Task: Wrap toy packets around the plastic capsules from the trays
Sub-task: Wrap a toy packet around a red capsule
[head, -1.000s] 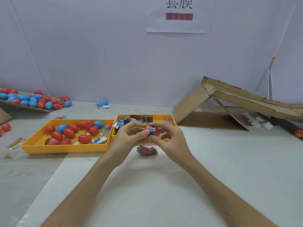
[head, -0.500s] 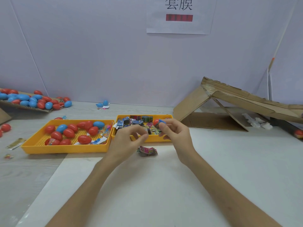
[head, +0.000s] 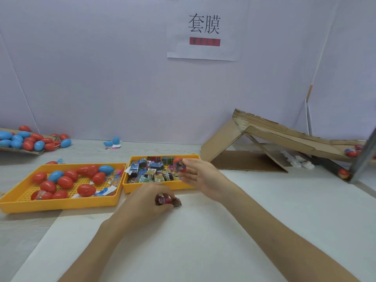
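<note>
My right hand (head: pixel 200 178) holds a red capsule (head: pixel 179 164) wrapped in a printed packet, lifted over the right end of the packet tray (head: pixel 160 187). My left hand (head: pixel 148 202) rests on the table in front of that tray and pinches a pink folded packet (head: pixel 168 201) lying there. The packet tray is yellow and holds several folded toy packets (head: pixel 151 171). To its left a larger yellow tray (head: pixel 61 203) holds several red and blue capsules (head: pixel 65 182).
A sloped cardboard ramp (head: pixel 284 137) stands at the right, with wrapped capsules (head: pixel 352 152) at its low end. More red and blue capsules (head: pixel 30 140) lie on cardboard at the far left. A paper sign (head: pixel 204 29) hangs on the back wall. White sheet (head: pixel 203 241) covers the near table.
My hands have parted: the right one carried the wrapped capsule up and right over the packet tray, and the left one dropped to the table onto the pink packet.
</note>
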A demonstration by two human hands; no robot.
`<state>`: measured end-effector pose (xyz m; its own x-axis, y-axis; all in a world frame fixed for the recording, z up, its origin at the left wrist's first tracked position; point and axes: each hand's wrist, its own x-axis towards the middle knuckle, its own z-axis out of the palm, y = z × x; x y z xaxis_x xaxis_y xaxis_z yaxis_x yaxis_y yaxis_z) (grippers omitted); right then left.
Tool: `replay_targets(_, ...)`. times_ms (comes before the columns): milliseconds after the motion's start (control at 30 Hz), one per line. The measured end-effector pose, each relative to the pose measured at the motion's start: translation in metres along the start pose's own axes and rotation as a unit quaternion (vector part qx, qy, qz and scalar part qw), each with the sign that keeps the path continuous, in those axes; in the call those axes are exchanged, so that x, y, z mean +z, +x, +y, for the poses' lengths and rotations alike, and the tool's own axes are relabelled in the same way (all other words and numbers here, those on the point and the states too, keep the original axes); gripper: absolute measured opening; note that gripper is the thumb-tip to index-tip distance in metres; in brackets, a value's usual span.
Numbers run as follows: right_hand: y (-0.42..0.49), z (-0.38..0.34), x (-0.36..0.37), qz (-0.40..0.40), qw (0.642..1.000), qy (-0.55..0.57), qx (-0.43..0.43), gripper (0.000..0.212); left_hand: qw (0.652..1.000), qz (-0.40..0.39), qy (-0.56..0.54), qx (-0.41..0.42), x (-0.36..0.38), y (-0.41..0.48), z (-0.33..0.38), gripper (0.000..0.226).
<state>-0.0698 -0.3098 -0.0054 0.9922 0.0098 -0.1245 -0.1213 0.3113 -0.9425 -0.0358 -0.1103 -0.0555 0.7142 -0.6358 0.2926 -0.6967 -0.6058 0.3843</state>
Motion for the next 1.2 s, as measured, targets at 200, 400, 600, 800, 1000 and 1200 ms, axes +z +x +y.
replay_targets(200, 0.022, -0.095, -0.036, 0.086, 0.942, 0.287, -0.151, 0.045, 1.000, 0.000, -0.013, -0.008, 0.003, -0.002, -0.001, 0.021)
replay_targets(400, 0.008, -0.025, -0.043, 0.131, 0.977, -0.058, -0.157, 0.018, 0.998, 0.003, -0.058, -0.019, 0.001, -0.003, -0.002, 0.020)
replay_targets(600, -0.013, 0.035, -0.028, 0.094, 0.872, -0.377, -0.297, 0.035, 0.987, 0.065, -0.142, -0.037, -0.003, -0.002, 0.005, 0.023)
replay_targets(800, -0.013, 0.052, -0.017, -0.036, 0.829, -0.477, -0.290, 0.030, 0.984, 0.071, -0.165, -0.024, -0.002, -0.003, 0.006, 0.032)
replay_targets(1000, -0.013, 0.052, -0.021, -0.043, 0.823, -0.487, -0.290, 0.031, 0.975, 0.088, -0.203, -0.038, -0.001, -0.002, 0.006, 0.035)
replay_targets(1200, -0.014, 0.051, -0.018, -0.023, 0.819, -0.492, -0.295, 0.021, 0.972, 0.086, -0.216, -0.041, -0.001, -0.001, 0.007, 0.035)
